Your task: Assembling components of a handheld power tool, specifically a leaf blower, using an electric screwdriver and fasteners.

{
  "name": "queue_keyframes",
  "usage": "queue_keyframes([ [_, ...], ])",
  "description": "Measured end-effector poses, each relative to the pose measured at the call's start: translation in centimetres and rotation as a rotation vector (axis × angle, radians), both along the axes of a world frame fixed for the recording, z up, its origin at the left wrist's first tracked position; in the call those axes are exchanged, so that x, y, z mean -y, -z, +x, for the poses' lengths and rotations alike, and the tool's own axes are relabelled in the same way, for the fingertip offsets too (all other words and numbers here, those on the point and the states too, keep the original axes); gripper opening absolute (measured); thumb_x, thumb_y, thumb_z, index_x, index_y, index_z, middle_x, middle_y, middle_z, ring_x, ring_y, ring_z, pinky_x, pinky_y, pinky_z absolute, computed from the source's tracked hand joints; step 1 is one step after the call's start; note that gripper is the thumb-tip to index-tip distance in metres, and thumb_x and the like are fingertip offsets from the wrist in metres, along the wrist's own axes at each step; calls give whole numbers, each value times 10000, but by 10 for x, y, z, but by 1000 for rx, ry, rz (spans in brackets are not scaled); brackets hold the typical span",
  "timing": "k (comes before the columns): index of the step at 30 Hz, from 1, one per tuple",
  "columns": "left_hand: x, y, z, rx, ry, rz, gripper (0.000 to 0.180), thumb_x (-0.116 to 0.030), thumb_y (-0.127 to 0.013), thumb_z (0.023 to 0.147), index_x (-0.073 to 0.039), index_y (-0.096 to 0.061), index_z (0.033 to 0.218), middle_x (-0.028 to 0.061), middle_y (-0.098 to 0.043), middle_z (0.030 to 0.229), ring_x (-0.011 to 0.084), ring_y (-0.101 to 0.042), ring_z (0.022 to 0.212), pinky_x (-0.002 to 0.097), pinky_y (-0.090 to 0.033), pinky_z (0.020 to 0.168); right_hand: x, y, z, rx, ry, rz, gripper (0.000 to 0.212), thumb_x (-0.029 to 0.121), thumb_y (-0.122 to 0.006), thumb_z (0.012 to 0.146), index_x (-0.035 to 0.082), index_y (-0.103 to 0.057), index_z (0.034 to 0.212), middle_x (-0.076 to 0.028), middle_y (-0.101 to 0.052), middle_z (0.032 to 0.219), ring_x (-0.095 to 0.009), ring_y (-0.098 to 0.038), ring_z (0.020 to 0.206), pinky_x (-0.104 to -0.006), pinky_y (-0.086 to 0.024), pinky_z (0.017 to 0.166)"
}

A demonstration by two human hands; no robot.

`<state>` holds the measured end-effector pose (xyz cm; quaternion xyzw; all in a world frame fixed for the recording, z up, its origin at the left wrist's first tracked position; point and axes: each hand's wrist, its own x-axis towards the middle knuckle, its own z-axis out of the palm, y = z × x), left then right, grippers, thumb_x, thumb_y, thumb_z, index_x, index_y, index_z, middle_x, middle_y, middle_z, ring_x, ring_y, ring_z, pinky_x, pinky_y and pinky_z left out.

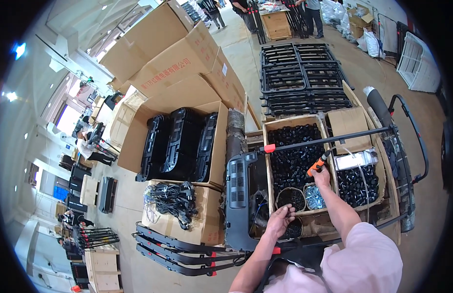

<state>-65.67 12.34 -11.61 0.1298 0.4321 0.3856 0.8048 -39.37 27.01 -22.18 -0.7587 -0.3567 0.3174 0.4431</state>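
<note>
My right hand [320,177] is wrapped round an orange electric screwdriver [315,168] with a black nose, held over a wooden-sided bin of black knob-like parts [292,156]. My left hand [281,220] is closed, thumb against curled fingers; what it holds, if anything, is too small to make out. It hovers beside a round tub of small dark screws [290,198], with another tub [293,230] partly hidden behind it. Silvery screws [314,197] fill a container below my right hand. Across the bins lies a black tubular frame [329,140] joined to a black plastic housing [238,200] at its left.
Left of the housing stands an open carton [133,141] of black plastic covers, with bundled black cables [175,200] on a box before it. Curved black tubes [187,251] stick out below. Stacked black frames [302,73] lie beyond the bins. Other people work in the background.
</note>
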Motion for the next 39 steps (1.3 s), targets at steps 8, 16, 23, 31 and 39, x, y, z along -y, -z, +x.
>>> queue_keyframes([
  [8,29,-5,-7,48,8,-24,259,-231,-545,1119,-43,-595,1290,28,-662,997,163,-666,925,309,-586,820,-6,-38,-34,163,-224,45,514,256,-810,791,77,-587,1218,-202,-677,1171,-420,-655,1128,-505,-533,968],
  [16,27,-7,0,5,-99,-24,237,-213,-549,1114,-59,-618,1282,46,-698,1061,169,-695,937,306,-609,824,-2,-48,-33,119,-244,-6,462,282,-837,797,81,-645,1166,-211,-754,990,-434,-721,999,-504,-562,902],
  [23,-8,-7,-5,49,-196,-22,212,-249,-581,1100,-81,-642,1214,48,-702,1022,183,-699,897,323,-611,796,33,-105,-24,-32,-311,191,422,193,-854,809,70,-722,1191,-87,-785,994,-222,-751,956,-380,-566,916],
  [31,-57,-21,-35,240,-435,-38,234,-251,-562,1106,-41,-634,1182,92,-699,1041,233,-711,936,351,-643,871,74,-251,-79,-566,-548,396,579,113,-818,877,-31,-556,1372,-182,-706,1262,-235,-689,1165,-382,-554,1054],
  [39,-60,-28,-58,374,-501,-61,202,-197,-599,1086,-30,-656,1185,133,-723,1104,239,-738,958,343,-656,899,80,-250,-129,-539,-602,346,586,152,-824,884,-18,-561,1381,-175,-718,1248,-226,-695,1160,-381,-552,1056],
])
